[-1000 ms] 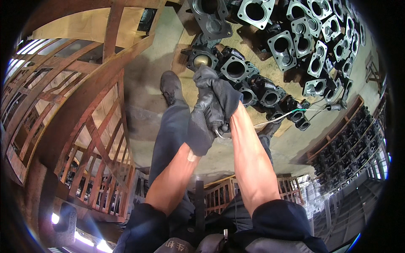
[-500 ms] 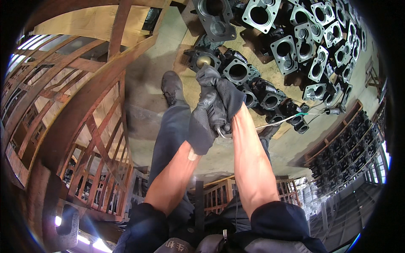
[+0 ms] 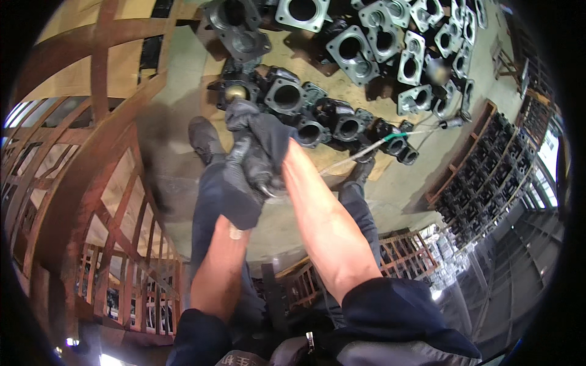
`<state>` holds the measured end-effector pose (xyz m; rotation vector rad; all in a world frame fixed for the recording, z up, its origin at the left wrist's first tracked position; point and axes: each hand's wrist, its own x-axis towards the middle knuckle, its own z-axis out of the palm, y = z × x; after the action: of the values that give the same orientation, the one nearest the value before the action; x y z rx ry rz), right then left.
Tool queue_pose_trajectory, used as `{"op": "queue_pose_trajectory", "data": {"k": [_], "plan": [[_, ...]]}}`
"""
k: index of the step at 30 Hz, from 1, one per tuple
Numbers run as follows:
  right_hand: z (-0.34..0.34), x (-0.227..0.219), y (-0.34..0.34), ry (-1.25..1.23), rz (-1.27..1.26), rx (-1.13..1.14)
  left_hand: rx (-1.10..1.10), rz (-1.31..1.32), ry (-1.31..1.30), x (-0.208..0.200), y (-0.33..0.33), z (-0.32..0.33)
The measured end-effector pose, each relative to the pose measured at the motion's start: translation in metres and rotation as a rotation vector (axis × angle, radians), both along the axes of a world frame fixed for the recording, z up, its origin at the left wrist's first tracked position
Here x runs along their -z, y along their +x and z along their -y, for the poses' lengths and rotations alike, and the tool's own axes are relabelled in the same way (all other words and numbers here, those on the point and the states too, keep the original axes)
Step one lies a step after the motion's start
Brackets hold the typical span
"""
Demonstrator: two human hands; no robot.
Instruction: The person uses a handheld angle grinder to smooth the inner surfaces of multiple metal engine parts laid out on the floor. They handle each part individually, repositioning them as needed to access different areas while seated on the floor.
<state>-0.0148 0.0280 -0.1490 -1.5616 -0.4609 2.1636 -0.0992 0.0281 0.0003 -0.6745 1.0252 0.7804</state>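
Both my hands wear dark gloves and are closed on a dark cylindrical power tool [image 3: 257, 166], with a bent metal fitting at its rear; it looks like an air grinder. My left hand [image 3: 240, 195] wraps its rear part on the left side. Farther forward, my right hand [image 3: 268, 133] grips it and hides most of its front end. Just beyond my gloves is a dark metal casting [image 3: 223, 96] with a round brass-coloured disc [image 3: 236, 91] in its opening. Whether the tool touches this casting is hidden. A thin pale-and-green hose [image 3: 366, 150] runs off to the right.
Several flanged castings [image 3: 285, 96] stand in rows on a wooden board [image 3: 290, 58], reaching to the far right. A brown slatted crate [image 3: 79, 177] rises close on my left. Another rack of dark parts [image 3: 482, 177] stands at right. My shoe [image 3: 206, 139] is beside the board.
The whole view has shifted, so the hands, tool and castings appear farther left and the castings slightly higher. Both hands keep their hold on the tool beside the same casting.
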Motion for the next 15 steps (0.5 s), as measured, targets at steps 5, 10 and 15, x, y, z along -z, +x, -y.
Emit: {"op": "queue_pose_trajectory", "data": {"k": [5,10,15], "plan": [[-0.005,-0.064,0.022,-0.303,0.2,-0.13,0.043,-0.103,0.101,-0.023,0.018,0.027],[0.026,-0.164,0.077,-0.369,-0.083,0.116,-0.185,-0.076,-0.082,-0.051,0.077,0.101],[0.123,-0.196,0.163,-0.045,-0.123,-0.194,-0.214,-0.042,-0.107,-0.111,0.156,0.194]]}}
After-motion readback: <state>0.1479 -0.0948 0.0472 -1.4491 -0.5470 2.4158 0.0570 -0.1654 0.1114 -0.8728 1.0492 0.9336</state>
